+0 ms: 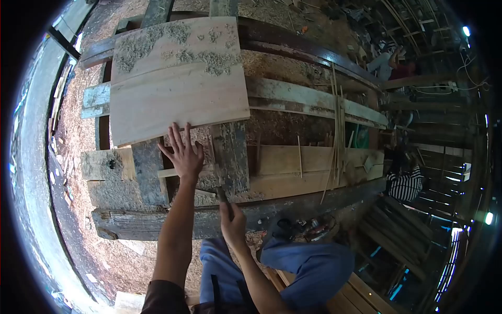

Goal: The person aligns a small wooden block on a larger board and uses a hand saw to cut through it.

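A wide pale wooden board (pixel 178 99) lies across the beams of a rough workbench, with curled shavings (pixel 209 57) over its far part. My left hand (pixel 184 154) is spread, its fingertips at the board's near edge, and holds nothing. Lower and to the right, my right hand (pixel 231 222) is wrapped round the handle of a tool (pixel 222 194). The tool's thin metal part points left, over the bench's near side; its exact kind is hard to make out. A short light wood strip (pixel 172 172) lies just below my left hand.
Thin sticks (pixel 337 131) rest across the bench's right side. The bench's thick front beam (pixel 157 224) runs before my knees. Shavings cover the floor. Stacked planks (pixel 397 235) are at the right. A person in a striped top (pixel 405 184) is at the right; another person (pixel 384 63) sits farther back.
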{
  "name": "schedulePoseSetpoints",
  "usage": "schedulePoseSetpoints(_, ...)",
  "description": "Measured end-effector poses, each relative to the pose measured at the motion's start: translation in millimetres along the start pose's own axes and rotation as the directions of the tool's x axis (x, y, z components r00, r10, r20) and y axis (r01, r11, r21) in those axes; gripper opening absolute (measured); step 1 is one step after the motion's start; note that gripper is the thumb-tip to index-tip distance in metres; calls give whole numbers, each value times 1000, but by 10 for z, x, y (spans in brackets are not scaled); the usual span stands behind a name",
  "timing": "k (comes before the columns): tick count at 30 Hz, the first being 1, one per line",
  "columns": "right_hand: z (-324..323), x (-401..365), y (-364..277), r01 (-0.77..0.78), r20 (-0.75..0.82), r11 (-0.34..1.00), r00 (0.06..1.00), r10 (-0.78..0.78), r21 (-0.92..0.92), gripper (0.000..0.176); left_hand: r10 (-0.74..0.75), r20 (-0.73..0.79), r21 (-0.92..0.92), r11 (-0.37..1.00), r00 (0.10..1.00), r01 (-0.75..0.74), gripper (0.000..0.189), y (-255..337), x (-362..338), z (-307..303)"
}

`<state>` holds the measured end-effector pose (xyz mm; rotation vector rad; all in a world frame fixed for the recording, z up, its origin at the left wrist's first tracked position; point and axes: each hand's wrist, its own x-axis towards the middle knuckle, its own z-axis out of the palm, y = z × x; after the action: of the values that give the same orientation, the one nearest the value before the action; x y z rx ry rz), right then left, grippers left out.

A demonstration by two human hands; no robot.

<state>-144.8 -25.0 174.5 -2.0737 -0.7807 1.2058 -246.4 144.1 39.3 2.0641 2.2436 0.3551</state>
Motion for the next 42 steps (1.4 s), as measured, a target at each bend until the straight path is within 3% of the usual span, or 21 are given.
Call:
schedulePoseSetpoints(2, 76, 135, -82, 89, -50, 995, 995, -91, -33, 41, 5, -17, -15, 1000, 1000, -5, 75, 2, 52, 30)
schedulePoseSetpoints(5, 162, 346, -50, 94, -56, 996, 994, -94, -6, 40, -4, 3, -38, 999, 1000, 4, 75, -38, -2, 0)
schedulePoseSetpoints(10, 9, -220, 83, 125, -33, 992, 992, -125, 27, 43, -10, -1, -15, 1000, 1000, 10, 75, -11, 32, 14)
schedulePoseSetpoints(12, -17, -311, 244, 58, -34, 998, 998, -59, -27, 44, -5, 15, -15, 1000, 1000, 5, 74, -6, 5, 17)
schedulePoseSetpoints(15, 112, 26, 280, 142, -89, 990, 986, -143, -22, 44, -8, 28, 10, 1000, 1000, 8, 75, -4, 8, 1)
schedulePoseSetpoints(19, -66, -198, 303, 93, -54, 993, 995, -89, 68, 45, -11, 39, 7, 1000, 999, 11, 76, -8, 8, -5)
schedulePoseSetpoints(20, -147, -383, 335, -50, -19, 988, 998, 53, 149, 45, -15, 46, 27, 1000, 999, 14, 76, -10, 6, 7)
schedulePoseSetpoints(23, -148, -391, 399, 43, -85, 999, 995, -44, -7, 44, -16, 31, 21, 1000, 999, 15, 76, -2, 2, 6)
schedulePoseSetpoints(26, -17, -58, 420, 103, -70, 994, 992, -106, -35, 44, 4, 15, 29, 1000, 1000, -5, 73, -8, 2, -8)
schedulePoseSetpoints(30, -88, -419, 358, -3, -31, 997, 1000, 6, 79, 44, 3, 32, 30, 1000, 999, -4, 73, -13, 18, -27)
schedulePoseSetpoints(35, -23, -166, 283, 74, -104, 997, 992, -76, -17, 42, -12, -16, -32, 999, 1000, 12, 74, -8, 36, 32)
schedulePoseSetpoints(37, 38, 18, 99, 92, -42, 993, 995, -95, -68, 41, -6, -30, -56, 998, 1000, 4, 74, -8, 5, 17)
schedulePoseSetpoints(40, -78, -340, 388, 78, -55, 996, 996, -76, 36, 43, -13, -9, -37, 999, 1000, 13, 74, -17, 9, 42)
schedulePoseSetpoints(42, -102, -407, 369, 49, -54, 999, 997, -48, 13, 44, -27, 0, -51, 998, 1000, 27, 74, -23, -1, 38)
